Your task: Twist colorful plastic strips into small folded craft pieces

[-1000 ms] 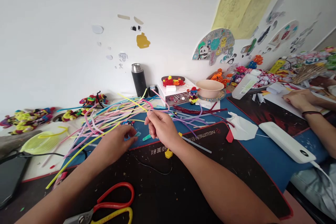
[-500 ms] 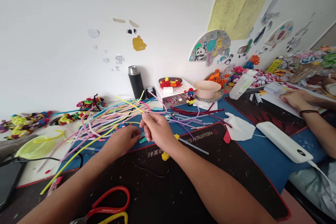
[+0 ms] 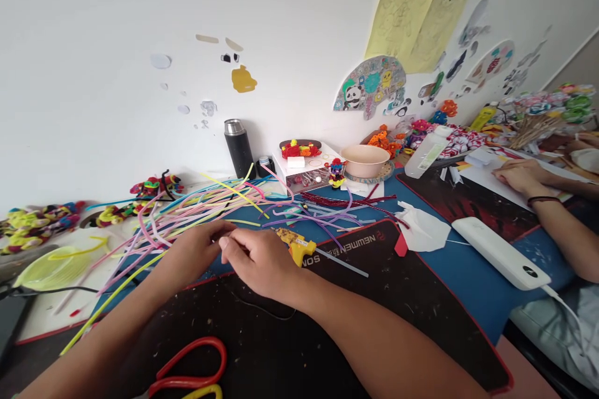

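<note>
Left hand (image 3: 194,255) and right hand (image 3: 262,262) came together near the glue gun (image 3: 302,248), grip contents, if any, indiscernible to me, while one doll (image 3: 336,174) stood apparently finished and pipe cleaners (image 3: 199,204) lay loose, seemingly unworked, across the tabletop (image 3: 44,318).

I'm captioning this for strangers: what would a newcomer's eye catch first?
Probably the pile of long, thin pastel strands, beyond the bare left hand and bare right hand. Perhaps next the yellow paper with drawings, high on the white wall, or the red-and-yellow-handled scissors at the bottom edge.

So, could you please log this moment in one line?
left hand: beside right hand | grip: unclear | nearby: pistol-shaped yellow plastic glue gun
</note>
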### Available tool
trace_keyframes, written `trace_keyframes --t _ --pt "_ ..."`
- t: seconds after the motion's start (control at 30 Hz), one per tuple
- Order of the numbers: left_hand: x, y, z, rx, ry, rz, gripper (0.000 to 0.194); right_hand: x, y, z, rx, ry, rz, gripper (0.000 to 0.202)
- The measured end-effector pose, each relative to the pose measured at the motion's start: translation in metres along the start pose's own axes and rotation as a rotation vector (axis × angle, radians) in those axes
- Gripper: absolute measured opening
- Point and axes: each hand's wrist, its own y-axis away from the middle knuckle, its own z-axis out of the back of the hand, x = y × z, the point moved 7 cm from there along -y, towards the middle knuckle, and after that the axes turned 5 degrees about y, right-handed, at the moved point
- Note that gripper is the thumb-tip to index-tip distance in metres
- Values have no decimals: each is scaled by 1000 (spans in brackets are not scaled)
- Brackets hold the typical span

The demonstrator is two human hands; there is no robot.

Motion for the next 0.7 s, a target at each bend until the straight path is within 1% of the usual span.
trace_keyframes --t 0.1,0.2,0.33,0.43,0.53,0.6,0.7 --pt "7 -1 13 -23 32 43 36 7 3 -5 34 182 81 37" --pt "13 -3 30 -78 27 90 45 12 6 -14 61 336 168 42" --pt "17 -7 50 -154 17 175 45 15 10 -26 119 426 254 43" --pt "16 -17 55 -167 -5 215 42 17 12 -30 134 446 280 42" --pt "15 -32 55 -162 -57 211 40 17 13 -32 147 453 297 42" --pt "18 -45 56 -174 -79 213 39 16 14 -33 155 459 307 41" --pt "28 -64 64 -203 -125 230 35 16 15 -35 161 464 315 40"
